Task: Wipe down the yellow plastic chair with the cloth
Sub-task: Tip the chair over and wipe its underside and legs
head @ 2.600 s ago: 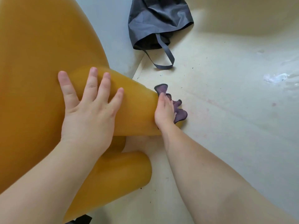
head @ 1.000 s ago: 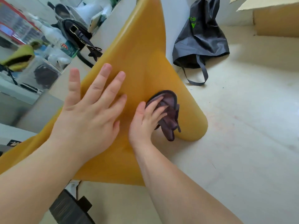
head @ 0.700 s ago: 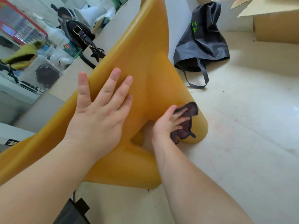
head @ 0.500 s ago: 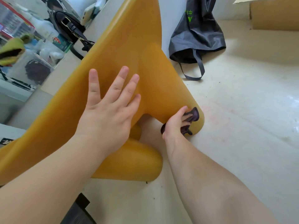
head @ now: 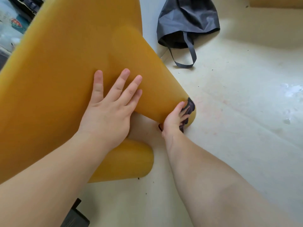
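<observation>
The yellow plastic chair [head: 65,66] lies tipped over and fills the left half of the view, its two thick round legs pointing toward me. My left hand [head: 108,112] lies flat with fingers spread on the upper leg near where it joins the body. My right hand [head: 174,119] grips the dark purple cloth [head: 188,107] and presses it against the rounded end of that upper leg, close to the floor. Most of the cloth is hidden under my fingers. The lower leg [head: 127,163] ends just below my left wrist.
A dark grey bag [head: 186,22] with a loop strap lies on the pale floor [head: 237,128] behind the chair. A cardboard box edge shows at the top right. Cluttered shelves stand at the top left. A black object [head: 77,215] sits at the bottom edge.
My right hand slid the cloth from the flat of the upper leg down to its rounded end. My left hand stayed flat on the chair. The view tilted downward.
</observation>
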The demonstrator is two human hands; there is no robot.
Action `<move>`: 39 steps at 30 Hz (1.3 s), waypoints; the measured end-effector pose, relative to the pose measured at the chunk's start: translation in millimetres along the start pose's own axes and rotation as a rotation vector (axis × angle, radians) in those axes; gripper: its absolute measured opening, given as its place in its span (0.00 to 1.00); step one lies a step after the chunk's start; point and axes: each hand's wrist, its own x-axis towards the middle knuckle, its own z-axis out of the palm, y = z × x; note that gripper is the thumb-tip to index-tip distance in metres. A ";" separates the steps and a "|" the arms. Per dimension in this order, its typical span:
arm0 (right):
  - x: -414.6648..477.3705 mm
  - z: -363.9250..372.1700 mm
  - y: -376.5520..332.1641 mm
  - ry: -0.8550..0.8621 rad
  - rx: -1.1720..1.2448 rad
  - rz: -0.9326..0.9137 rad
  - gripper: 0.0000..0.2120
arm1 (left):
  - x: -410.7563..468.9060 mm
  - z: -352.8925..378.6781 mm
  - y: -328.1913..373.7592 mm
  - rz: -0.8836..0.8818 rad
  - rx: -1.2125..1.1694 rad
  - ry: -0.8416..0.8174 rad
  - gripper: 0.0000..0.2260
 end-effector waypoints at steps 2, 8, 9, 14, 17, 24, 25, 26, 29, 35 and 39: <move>48.7 -16.5 17.3 0.013 0.127 0.132 0.51 | -0.7 2.6 0.1 0.003 -0.024 0.038 0.28; -20.8 -3.0 -6.6 0.013 -0.055 -0.050 0.37 | -8.2 -0.4 -7.8 0.025 -0.115 0.152 0.29; -36.9 1.0 -2.7 0.000 -0.157 -0.168 0.36 | -13.9 -0.3 -8.8 0.006 -0.149 0.180 0.29; -79.2 8.4 26.1 -0.148 -0.415 -0.500 0.35 | -63.8 5.5 -9.7 -0.058 -0.145 0.270 0.28; -102.2 8.6 27.1 -0.241 -0.520 -0.566 0.35 | -96.3 11.5 -13.6 -0.115 -0.263 0.413 0.23; -145.8 -6.3 39.7 -0.457 -0.818 -0.888 0.30 | -130.4 22.2 -4.6 -0.291 -0.420 0.537 0.20; -149.0 -9.8 36.8 -0.426 -0.845 -0.940 0.28 | -134.2 25.0 -4.2 -0.308 -0.458 0.551 0.19; -153.5 -14.4 32.4 -0.383 -0.861 -0.971 0.26 | -138.4 27.4 -3.5 -0.323 -0.504 0.562 0.18; -173.2 -28.9 14.0 -0.275 -0.866 -0.975 0.24 | -151.4 22.3 -5.5 -0.365 -0.616 0.578 0.16; -237.8 -44.6 -36.5 -0.101 -0.974 -0.799 0.16 | -163.8 -17.7 -58.1 -0.442 -0.733 0.546 0.21; -305.0 -34.2 -75.5 -0.128 -0.963 -0.647 0.12 | -169.6 -52.8 -97.2 -0.452 -0.880 0.324 0.32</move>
